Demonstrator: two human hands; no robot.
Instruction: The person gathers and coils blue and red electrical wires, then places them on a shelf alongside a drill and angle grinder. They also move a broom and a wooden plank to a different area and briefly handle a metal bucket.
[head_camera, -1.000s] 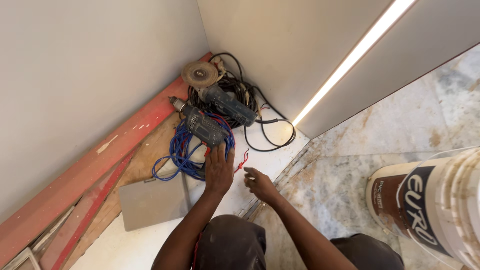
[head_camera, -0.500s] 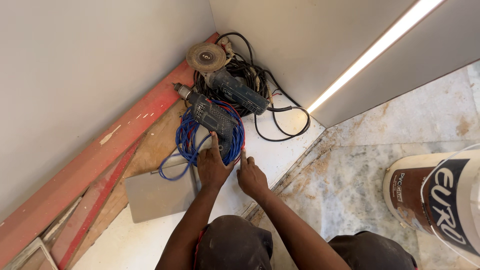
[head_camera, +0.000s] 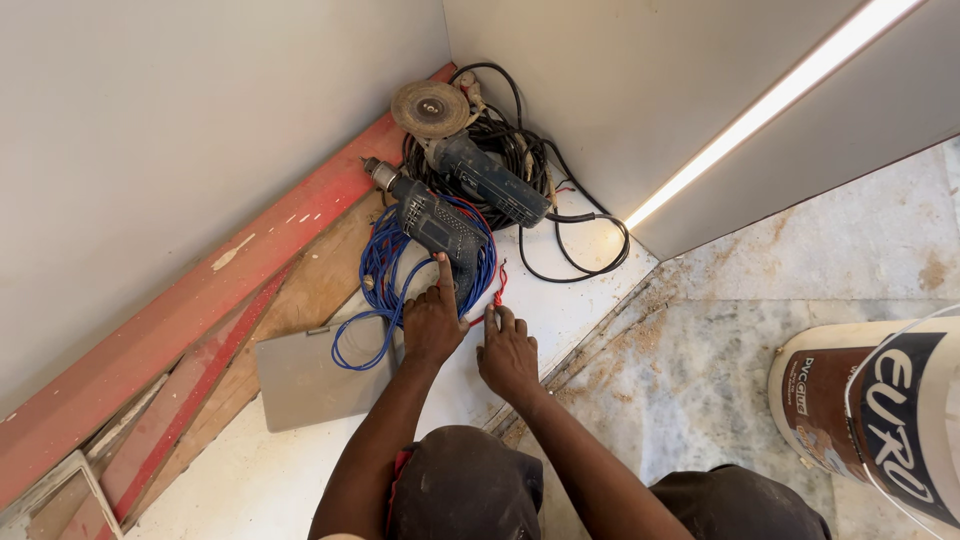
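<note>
While we crouch in the corner, our left hand (head_camera: 432, 322) presses its fingers onto the grip of the blue power drill (head_camera: 432, 222), flat and not closed around it, and our right hand (head_camera: 508, 352), just right of the drill, pinches a thin red cord (head_camera: 498, 289). The drill lies on its coiled blue cable (head_camera: 378, 270), in front of the angle grinder (head_camera: 470, 160). It looks heavy and rigid; the handle seems the best hold, the cable floppy.
</note>
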